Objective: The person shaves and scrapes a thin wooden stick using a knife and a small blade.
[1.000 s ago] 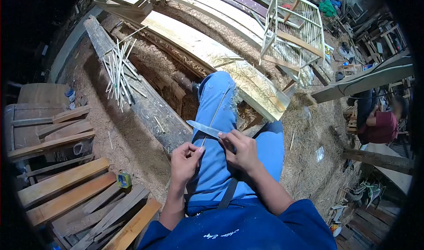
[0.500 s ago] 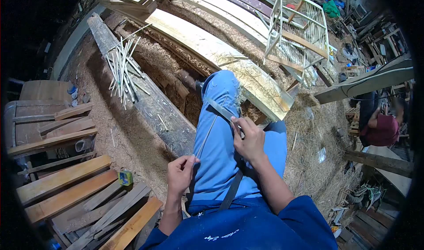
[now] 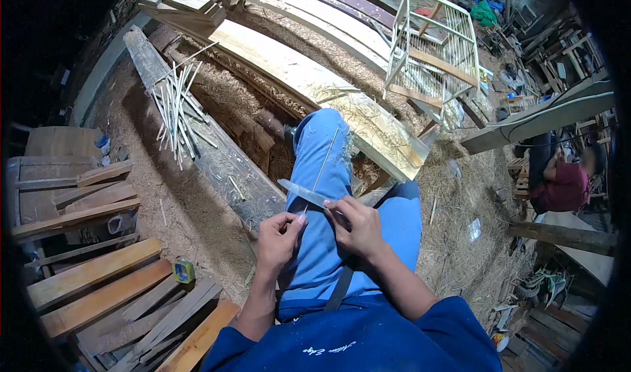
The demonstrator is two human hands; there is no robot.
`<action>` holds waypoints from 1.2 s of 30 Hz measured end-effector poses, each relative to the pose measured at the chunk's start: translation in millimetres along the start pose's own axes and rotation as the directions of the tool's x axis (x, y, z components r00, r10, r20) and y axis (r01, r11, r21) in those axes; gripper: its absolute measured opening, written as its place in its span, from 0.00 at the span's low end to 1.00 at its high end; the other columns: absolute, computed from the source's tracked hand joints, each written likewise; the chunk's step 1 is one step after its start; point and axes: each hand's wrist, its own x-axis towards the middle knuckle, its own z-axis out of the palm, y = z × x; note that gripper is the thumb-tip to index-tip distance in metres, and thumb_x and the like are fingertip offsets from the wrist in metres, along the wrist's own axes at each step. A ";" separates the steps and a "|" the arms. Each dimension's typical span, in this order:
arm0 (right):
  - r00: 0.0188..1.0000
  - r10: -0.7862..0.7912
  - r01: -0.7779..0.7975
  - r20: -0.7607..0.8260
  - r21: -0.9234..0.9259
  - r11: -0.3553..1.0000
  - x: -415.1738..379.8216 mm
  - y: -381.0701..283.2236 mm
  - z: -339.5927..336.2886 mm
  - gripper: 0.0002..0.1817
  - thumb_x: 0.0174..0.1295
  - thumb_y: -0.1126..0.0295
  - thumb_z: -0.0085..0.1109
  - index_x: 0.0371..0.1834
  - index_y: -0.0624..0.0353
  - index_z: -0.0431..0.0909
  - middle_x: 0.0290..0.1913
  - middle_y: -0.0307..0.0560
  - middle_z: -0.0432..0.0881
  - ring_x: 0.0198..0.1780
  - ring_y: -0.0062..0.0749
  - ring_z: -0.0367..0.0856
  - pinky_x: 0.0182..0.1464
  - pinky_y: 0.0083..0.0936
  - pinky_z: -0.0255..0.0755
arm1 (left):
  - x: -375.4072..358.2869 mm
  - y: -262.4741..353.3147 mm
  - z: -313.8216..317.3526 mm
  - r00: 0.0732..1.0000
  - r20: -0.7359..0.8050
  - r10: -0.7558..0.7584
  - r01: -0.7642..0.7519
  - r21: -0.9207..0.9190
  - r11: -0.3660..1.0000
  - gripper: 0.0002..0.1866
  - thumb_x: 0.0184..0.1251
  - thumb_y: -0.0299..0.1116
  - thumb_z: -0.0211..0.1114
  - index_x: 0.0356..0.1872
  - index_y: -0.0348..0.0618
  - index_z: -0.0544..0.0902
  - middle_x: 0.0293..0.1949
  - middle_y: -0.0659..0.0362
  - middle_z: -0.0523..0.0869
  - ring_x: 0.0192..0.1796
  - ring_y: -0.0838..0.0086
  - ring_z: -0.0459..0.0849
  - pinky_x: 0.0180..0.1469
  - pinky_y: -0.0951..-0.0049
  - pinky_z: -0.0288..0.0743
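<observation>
Over my raised knee, my left hand (image 3: 279, 242) pinches the lower end of a thin stick (image 3: 325, 158), which points up along the trouser leg. My right hand (image 3: 357, 226) is closed on the handle end of a knife (image 3: 302, 192). The blade lies across the stick, just above my left fingertips, its tip pointing up and left. A bundle of pale thin sticks (image 3: 176, 112) rests on a weathered plank (image 3: 230, 165) to the left.
A slatted cage (image 3: 437, 50) stands at the upper right. Beyond my knee runs a long pale beam (image 3: 282, 60) strewn with shavings. Wooden boards (image 3: 98, 277) and a yellow-green tape measure (image 3: 184, 272) lie at the lower left. A person in a red shirt (image 3: 566, 186) is at the far right.
My right hand and the knife have moved down and left, bringing the blade close to my left fingers. My left hand has shifted up and right with the stick, which now stands steeper.
</observation>
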 end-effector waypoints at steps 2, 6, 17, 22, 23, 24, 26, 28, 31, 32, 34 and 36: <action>1.000 0.019 -0.019 -0.024 -0.004 1.000 2.0 3.0 1.9 0.07 0.63 0.72 0.71 0.43 0.57 0.86 0.32 0.48 0.83 0.30 0.48 0.85 0.30 0.37 0.76 | -4.6 -4.3 -3.2 1.000 -0.002 -0.023 0.023 0.006 1.000 0.11 0.76 0.33 0.69 0.35 0.36 0.88 0.17 0.70 0.77 0.17 0.90 0.68 0.20 0.82 0.56; 0.998 0.040 -0.040 -0.046 -0.002 0.999 5.5 8.2 4.5 0.06 0.64 0.72 0.71 0.42 0.57 0.87 0.35 0.49 0.86 0.33 0.48 0.87 0.31 0.36 0.77 | -18.8 -4.9 -12.2 0.995 0.013 -0.100 0.101 -0.019 0.995 0.11 0.75 0.33 0.70 0.35 0.36 0.89 0.18 0.71 0.79 0.19 0.91 0.70 0.21 0.83 0.58; 0.985 0.043 -0.048 -0.167 -0.027 0.998 21.3 25.1 15.1 0.06 0.66 0.69 0.68 0.44 0.54 0.85 0.33 0.47 0.84 0.32 0.50 0.86 0.31 0.43 0.76 | -65.9 -16.9 -34.9 0.988 -0.072 -0.135 0.130 -0.072 0.989 0.11 0.76 0.33 0.69 0.34 0.35 0.89 0.20 0.71 0.78 0.22 0.91 0.68 0.24 0.83 0.56; 0.992 0.024 -0.016 -0.122 0.066 0.998 23.4 18.1 13.0 0.06 0.66 0.69 0.68 0.44 0.55 0.85 0.36 0.47 0.87 0.35 0.48 0.88 0.34 0.39 0.78 | -18.6 0.4 -9.1 0.996 -0.084 -0.009 0.013 0.042 0.999 0.13 0.75 0.35 0.69 0.37 0.33 0.89 0.17 0.72 0.73 0.19 0.90 0.65 0.22 0.82 0.52; 0.995 -0.003 0.011 -0.095 0.078 0.997 23.1 16.5 12.0 0.06 0.66 0.69 0.68 0.44 0.55 0.85 0.36 0.48 0.87 0.35 0.48 0.88 0.35 0.39 0.79 | -5.5 5.3 -3.9 0.997 -0.081 -0.005 0.008 0.039 0.999 0.13 0.75 0.35 0.69 0.37 0.33 0.89 0.17 0.72 0.73 0.19 0.90 0.65 0.22 0.82 0.52; 0.997 -0.031 0.037 -0.069 0.089 0.995 22.6 14.9 11.3 0.06 0.66 0.69 0.68 0.44 0.56 0.86 0.36 0.48 0.88 0.36 0.48 0.89 0.35 0.38 0.79 | 7.6 9.7 1.0 0.998 -0.066 0.009 -0.006 0.045 0.999 0.13 0.76 0.35 0.69 0.37 0.33 0.89 0.18 0.72 0.73 0.19 0.90 0.65 0.22 0.82 0.52; 0.996 -0.034 0.042 -0.079 0.104 0.994 22.2 11.3 11.0 0.07 0.65 0.69 0.69 0.44 0.56 0.85 0.36 0.48 0.87 0.35 0.48 0.88 0.35 0.39 0.79 | 28.1 11.2 8.5 0.998 -0.048 0.027 -0.025 0.050 0.998 0.14 0.77 0.36 0.68 0.37 0.33 0.89 0.18 0.73 0.73 0.20 0.90 0.64 0.22 0.82 0.52; 0.997 0.010 -0.006 -0.072 0.058 0.998 22.4 10.4 9.9 0.07 0.65 0.69 0.69 0.44 0.55 0.85 0.35 0.48 0.86 0.34 0.49 0.88 0.34 0.40 0.78 | 43.4 6.8 13.4 0.999 -0.039 0.031 -0.029 0.061 0.998 0.14 0.78 0.36 0.67 0.37 0.33 0.89 0.18 0.74 0.72 0.20 0.91 0.64 0.22 0.82 0.52; 0.995 0.018 -0.013 -0.097 0.046 0.999 21.4 15.3 10.8 0.07 0.65 0.68 0.68 0.44 0.54 0.85 0.34 0.47 0.85 0.33 0.50 0.87 0.32 0.41 0.77 | 38.8 11.8 14.3 1.000 -0.001 0.012 -0.012 0.043 0.999 0.13 0.78 0.34 0.67 0.37 0.32 0.89 0.19 0.74 0.72 0.20 0.91 0.63 0.22 0.81 0.50; 0.995 0.023 -0.018 -0.100 0.047 0.999 21.1 14.7 10.4 0.07 0.65 0.68 0.68 0.44 0.54 0.85 0.34 0.47 0.85 0.33 0.50 0.87 0.32 0.41 0.77 | 36.8 11.0 14.3 1.000 0.001 0.005 -0.005 0.009 1.000 0.13 0.77 0.34 0.68 0.37 0.33 0.89 0.19 0.74 0.72 0.20 0.91 0.63 0.22 0.81 0.50; 0.995 0.012 -0.012 -0.100 -0.002 1.000 19.6 13.0 8.7 0.07 0.66 0.69 0.68 0.44 0.54 0.84 0.33 0.47 0.84 0.32 0.50 0.86 0.31 0.42 0.76 | 30.0 10.6 14.1 1.000 0.001 0.002 -0.002 0.004 1.000 0.12 0.77 0.33 0.68 0.37 0.33 0.89 0.19 0.74 0.72 0.21 0.91 0.63 0.23 0.81 0.50; 0.995 0.008 -0.011 -0.104 -0.027 1.000 18.7 15.3 8.0 0.06 0.65 0.71 0.69 0.43 0.55 0.85 0.33 0.48 0.84 0.31 0.49 0.86 0.31 0.40 0.75 | 22.7 6.7 13.8 1.000 0.000 0.000 0.000 -0.007 1.000 0.12 0.77 0.33 0.68 0.37 0.33 0.89 0.19 0.74 0.72 0.21 0.92 0.63 0.23 0.81 0.50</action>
